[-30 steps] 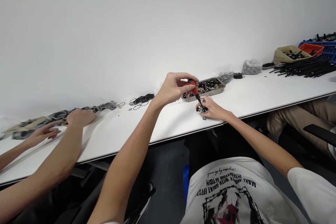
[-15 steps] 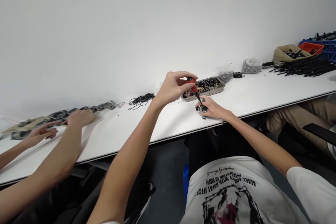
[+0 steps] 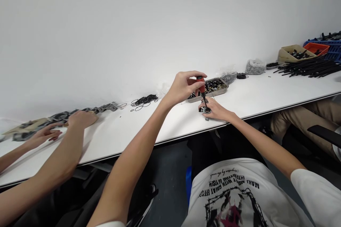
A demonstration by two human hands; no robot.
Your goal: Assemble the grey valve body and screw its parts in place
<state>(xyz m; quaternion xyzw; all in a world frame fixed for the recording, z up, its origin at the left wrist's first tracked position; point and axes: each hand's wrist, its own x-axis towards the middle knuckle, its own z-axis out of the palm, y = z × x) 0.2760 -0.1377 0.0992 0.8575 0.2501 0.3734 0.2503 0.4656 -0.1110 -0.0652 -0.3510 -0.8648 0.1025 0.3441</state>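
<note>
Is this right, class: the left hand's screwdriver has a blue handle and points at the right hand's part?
Wrong colour: the head view shows a red handle. The screwdriver in the left hand points at the part in the right hand.

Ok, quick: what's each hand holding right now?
Left hand: closed, holding a red-handled screwdriver.
Right hand: closed, holding a small metal part.
</note>
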